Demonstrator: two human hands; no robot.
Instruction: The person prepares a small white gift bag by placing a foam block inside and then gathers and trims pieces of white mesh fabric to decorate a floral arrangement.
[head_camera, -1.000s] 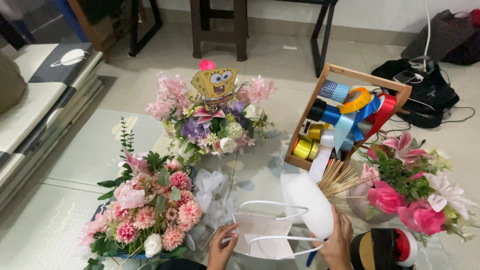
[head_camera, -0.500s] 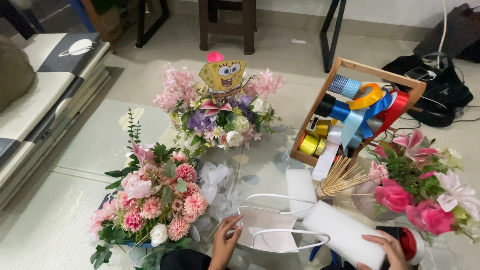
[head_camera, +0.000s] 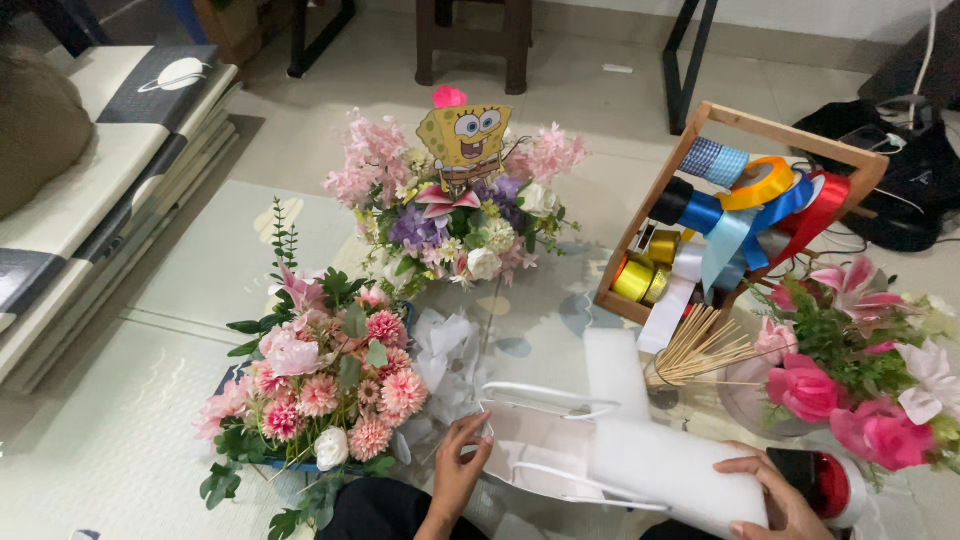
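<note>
Two hands (head_camera: 620, 485) steady soft white foam block (head_camera: 675, 470).

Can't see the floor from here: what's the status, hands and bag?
Left hand on white bag rim. Right hand gripping white foam block over bag. Skewer bundle close beside.
</note>
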